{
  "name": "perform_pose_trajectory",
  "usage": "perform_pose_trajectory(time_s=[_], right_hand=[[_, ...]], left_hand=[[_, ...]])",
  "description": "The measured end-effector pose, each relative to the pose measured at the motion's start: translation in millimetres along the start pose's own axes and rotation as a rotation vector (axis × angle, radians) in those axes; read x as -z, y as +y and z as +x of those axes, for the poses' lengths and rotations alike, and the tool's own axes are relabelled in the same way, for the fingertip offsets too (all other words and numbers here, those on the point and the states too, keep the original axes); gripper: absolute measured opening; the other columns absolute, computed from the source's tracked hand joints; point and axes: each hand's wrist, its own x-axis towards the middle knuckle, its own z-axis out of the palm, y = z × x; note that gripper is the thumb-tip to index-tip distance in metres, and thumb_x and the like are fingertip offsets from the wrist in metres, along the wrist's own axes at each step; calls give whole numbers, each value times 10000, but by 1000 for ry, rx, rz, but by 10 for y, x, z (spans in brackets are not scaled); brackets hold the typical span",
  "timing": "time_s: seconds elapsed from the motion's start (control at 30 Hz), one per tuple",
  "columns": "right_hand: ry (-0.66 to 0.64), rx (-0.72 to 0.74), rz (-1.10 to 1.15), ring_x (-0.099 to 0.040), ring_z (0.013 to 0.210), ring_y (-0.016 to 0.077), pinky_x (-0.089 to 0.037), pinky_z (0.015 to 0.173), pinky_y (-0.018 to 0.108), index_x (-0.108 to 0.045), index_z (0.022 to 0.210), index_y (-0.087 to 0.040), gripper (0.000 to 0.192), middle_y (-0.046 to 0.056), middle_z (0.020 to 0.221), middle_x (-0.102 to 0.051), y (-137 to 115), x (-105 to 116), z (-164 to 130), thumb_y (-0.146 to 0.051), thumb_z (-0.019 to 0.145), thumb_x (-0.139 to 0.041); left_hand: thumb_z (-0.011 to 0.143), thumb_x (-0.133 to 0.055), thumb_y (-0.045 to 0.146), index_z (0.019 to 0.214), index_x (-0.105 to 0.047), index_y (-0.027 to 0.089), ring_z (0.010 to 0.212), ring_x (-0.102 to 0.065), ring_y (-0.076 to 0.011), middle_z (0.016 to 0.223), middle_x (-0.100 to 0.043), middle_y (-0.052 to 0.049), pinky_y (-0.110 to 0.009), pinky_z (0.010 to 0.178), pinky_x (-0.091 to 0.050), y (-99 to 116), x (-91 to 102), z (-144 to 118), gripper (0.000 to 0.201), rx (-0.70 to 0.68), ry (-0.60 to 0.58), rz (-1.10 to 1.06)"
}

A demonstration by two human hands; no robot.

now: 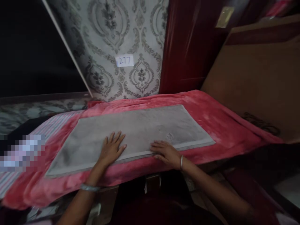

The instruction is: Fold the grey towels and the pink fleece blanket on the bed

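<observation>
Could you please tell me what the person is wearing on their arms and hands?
Both forearms are bare, with no sleeves or gloves in view. The left hand has a wide, pale silvery bangle at the wrist. The right hand has a thinner silver bangle at its wrist. I can see no rings in this dim picture.

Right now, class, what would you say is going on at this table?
A person presses both bare hands on a flat grey slab that lies on a pink fleece blanket. The left hand rests flat on the slab with its fingers spread. The right hand lies over the slab's near edge. Each wrist bears a bangle. Behind stands a patterned panel with a tag reading 277.
</observation>
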Motion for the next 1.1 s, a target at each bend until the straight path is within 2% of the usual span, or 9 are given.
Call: perform_pose_trajectory(time_s=[0.07, 0.13, 0.27, 0.43, 0.57, 0.67, 0.8, 0.97, 1.1], right_hand=[[147, -96, -5, -464, 1389, 233, -376, 1150, 438, -534, 1465, -267, 525, 65, 1473, -550, 244, 192, -39, -473, 1047, -291], [244, -304, -132, -371, 1453, 282, -339, 1163, 504, -480, 1507, -241, 548, 89, 1545, -461, 526, 353, -88, -460, 1040, -295], [114, -617, -312, -215, 1514, 355, -240, 1169, 627, -377, 1563, -278, 608, 75, 1640, -270, 921, 368, -307, -524, 1007, -359], [146, -652, -303, -268, 1500, 328, -271, 1179, 559, -402, 1553, -227, 612, 93, 1625, -306, 1035, 241, -649, -501, 1008, -351], [202, -656, -238, -494, 1357, 276, -389, 1117, 418, -605, 1389, -177, 561, 124, 1438, -574, 1163, 570, -532, -449, 1035, -265], [271, -634, -299, -329, 1473, 288, -298, 1181, 464, -444, 1522, -173, 592, 113, 1579, -406, 1291, 825, -155, -466, 1038, -271], [59, -501, -296, -138, 1540, 297, -213, 1201, 565, -275, 1600, -264, 638, 67, 1671, -179, 1467, 762, 175, -525, 1020, -330], [-22, -498, -274, -188, 1529, 291, -212, 1206, 559, -295, 1593, -264, 684, 96, 1661, -198, 1762, 566, -111, -587, 992, -345], [-36, -660, -284, -245, 1510, 326, -262, 1168, 619, -370, 1563, -221, 652, 143, 1632, -275, 1828, 757, -213, -557, 1005, -341]], left_hand=[[957, -434, 462, 1532, -416, 308, 1530, -202, -343, 1635, -316, -37, -604, 1207, -176, -49, -14, 41, 596, -7, 21, 24], [939, -435, 465, 1527, -427, 295, 1527, -211, -350, 1630, -322, -42, -615, 1200, -194, -82, -36, 84, 613, -12, 38, 46], [891, -464, 484, 1521, -440, 293, 1522, -220, -365, 1627, -322, -41, -630, 1189, -219, -124, -84, 139, 658, -34, 49, 67], [868, -470, 498, 1513, -452, 323, 1519, -233, -356, 1617, -348, -27, -621, 1190, -234, -171, -124, 163, 668, -23, 68, 54], [856, -455, 519, 1509, -457, 332, 1522, -228, -345, 1614, -349, -12, -606, 1198, -235, -192, -139, 173, 679, -32, 75, 50], [857, -431, 529, 1511, -461, 303, 1522, -223, -354, 1617, -337, -23, -618, 1194, -230, -190, -124, 179, 693, -29, 64, 53], [859, -422, 525, 1509, -463, 305, 1525, -218, -341, 1617, -331, -16, -607, 1200, -224, -177, -106, 170, 688, -29, 46, 62], [844, -427, 562, 1481, -505, 329, 1515, -255, -331, 1607, -357, -3, -565, 1202, -255, -210, -129, 124, 683, -23, 75, 55], [823, -435, 611, 1347, -650, 297, 1389, -462, -366, 1501, -532, -62, -548, 1100, -405, -155, 32, 293, 647, 12, 63, 39]])
